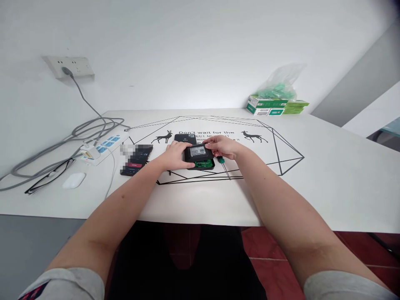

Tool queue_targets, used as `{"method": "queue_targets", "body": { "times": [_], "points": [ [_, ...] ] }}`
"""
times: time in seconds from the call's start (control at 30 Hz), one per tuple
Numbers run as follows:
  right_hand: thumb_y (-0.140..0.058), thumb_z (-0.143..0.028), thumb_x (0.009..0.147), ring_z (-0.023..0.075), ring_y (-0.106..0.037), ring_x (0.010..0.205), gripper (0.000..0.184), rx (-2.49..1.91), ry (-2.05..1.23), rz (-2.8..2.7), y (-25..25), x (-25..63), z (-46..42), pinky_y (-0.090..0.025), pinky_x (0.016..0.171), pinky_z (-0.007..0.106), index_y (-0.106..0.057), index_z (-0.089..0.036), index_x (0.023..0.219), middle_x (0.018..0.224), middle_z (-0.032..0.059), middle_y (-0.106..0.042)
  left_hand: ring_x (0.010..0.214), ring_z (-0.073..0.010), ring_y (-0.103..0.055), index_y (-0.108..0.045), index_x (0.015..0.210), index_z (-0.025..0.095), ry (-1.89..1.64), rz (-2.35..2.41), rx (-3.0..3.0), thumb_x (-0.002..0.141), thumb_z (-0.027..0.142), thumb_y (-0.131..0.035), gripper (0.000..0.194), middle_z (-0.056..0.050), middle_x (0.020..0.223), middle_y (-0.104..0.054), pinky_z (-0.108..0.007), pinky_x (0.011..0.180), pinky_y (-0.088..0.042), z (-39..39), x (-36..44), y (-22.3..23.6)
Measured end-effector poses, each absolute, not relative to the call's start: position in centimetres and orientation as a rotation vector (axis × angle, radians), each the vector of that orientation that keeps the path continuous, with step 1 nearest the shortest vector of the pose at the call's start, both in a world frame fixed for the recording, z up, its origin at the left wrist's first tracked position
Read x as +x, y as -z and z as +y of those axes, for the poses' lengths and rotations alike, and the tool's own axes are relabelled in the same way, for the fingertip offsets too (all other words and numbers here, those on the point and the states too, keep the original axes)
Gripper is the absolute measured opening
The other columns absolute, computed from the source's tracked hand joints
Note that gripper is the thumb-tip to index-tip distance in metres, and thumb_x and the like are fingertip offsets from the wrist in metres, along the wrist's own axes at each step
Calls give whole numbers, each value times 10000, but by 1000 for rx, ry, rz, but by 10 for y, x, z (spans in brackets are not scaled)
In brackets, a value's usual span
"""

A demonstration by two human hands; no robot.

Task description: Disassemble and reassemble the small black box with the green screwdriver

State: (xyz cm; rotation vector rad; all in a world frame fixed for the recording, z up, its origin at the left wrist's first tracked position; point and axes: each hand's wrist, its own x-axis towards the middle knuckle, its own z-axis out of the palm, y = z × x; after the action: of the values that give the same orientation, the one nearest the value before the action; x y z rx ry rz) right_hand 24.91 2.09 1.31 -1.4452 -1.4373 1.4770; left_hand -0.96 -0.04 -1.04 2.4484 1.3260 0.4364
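A labelled black panel (198, 151) is being pinched by the right hand (222, 147); the circuit-board case (204, 168) is being gripped by the left hand (175, 156).

1. A single head-worn camera supplies the view, looking forward and down.
2. Both forearms (125, 204) enter from the lower corners and converge inward.
3. The left grip (176, 157) and right grip (223, 146) appear small, near frame centre, at middle distance.
4. Coverage is wide: counter (328, 187) edge to edge, wall (175, 54) behind, dark-clad legs (221, 262) and red floor (270, 271) nearest below.
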Motion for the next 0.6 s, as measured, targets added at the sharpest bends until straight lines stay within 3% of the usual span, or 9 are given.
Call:
{"method": "queue_targets", "body": {
  "times": [0.17,0.43,0.6],
  "points": [
    [-678,-63,1006,65,-516,476,162,-1488,-1437,-1546,-14,252,20,-466,439,195,-701,-117,1157,716,-18,-629,1493,-439,-423,-522,1604,275,-378,1261,2465,740,748,-789,1021,-155,1541,-566,-621,1236,-395,2,-12,14],
    [-732,-191,1016,91,-530,489,204,-1609,-1318,-1715,-13,253,22,-451,492,222,-705,-142,1213,675,-20,-628,1498,-445,-429,-531,1596,272,-339,1242,2493,759,742,-770,989,-151,1545,-555,-609,1254,-368,-1,-10,11],
    [-865,-276,927,91,-529,510,374,-1628,-1278,-1783,-13,252,21,-443,511,240,-673,-159,1226,722,-29,-639,1510,-438,-417,-513,1613,281,-309,1240,2510,766,730,-772,993,-148,1576,-546,-600,1259,-352,0,-12,11]
  ]
}}
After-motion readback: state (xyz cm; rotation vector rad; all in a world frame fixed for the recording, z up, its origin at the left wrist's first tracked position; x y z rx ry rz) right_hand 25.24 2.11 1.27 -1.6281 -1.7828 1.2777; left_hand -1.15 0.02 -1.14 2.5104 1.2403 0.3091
